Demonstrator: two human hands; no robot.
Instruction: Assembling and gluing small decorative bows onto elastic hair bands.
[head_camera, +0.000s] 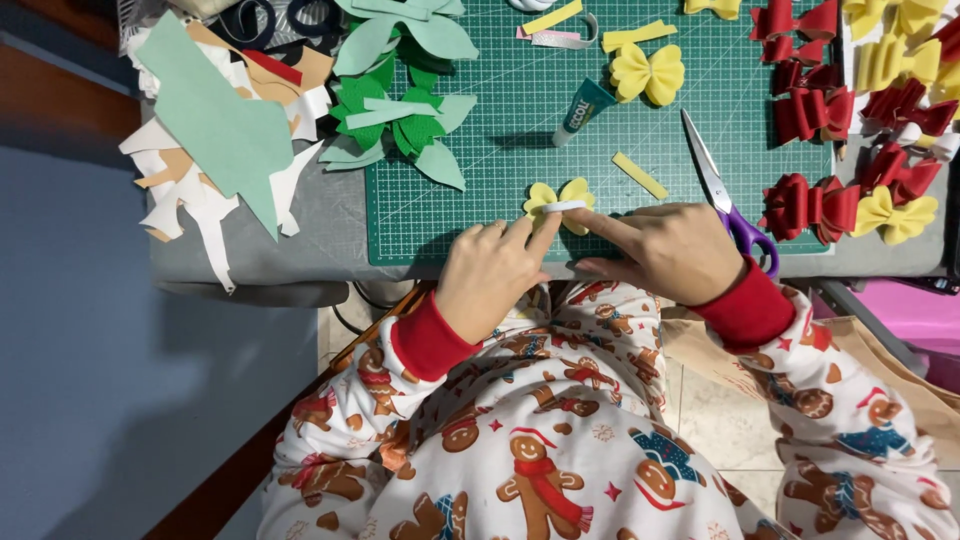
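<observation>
Both hands meet at the near edge of a green cutting mat (600, 150), pinching a small yellow bow (560, 200). The left hand (487, 275) is curled, its fingertips pressed on the bow's left lobe and on a pale strip (566, 206) that crosses the bow's middle. The right hand (672, 250) points its index finger in from the right, touching the strip's end; its other fingers are folded under, though how tightly is hard to make out from above.

Just beyond the right hand lie scissors (722, 200) with purple handles, blades pointing away. A loose yellow strip (640, 176) sits between the scissors and the bow. Farther up the mat are a glue tube (583, 109) and a finished yellow bow (648, 72). Red and yellow bows (850, 120) are heaped at the right edge. Green leaf cut-outs (395, 115) and paper scraps (215, 130) are piled at the left.
</observation>
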